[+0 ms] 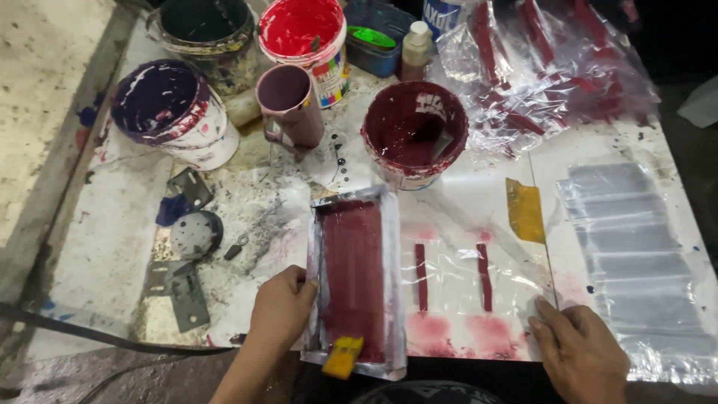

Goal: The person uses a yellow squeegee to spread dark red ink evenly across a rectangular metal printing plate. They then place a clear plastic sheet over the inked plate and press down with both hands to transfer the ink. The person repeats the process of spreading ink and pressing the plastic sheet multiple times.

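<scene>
At the back of the table stands a white plastic paint bucket (303,45) of red paint, a multicoloured label strip down its side, and right of it a small brown bottle with a white cap (416,49). Top edge, a blue-and-white printed can (440,13), mostly cut off. Clear plastic pouches (636,254) lie stacked at right.
</scene>
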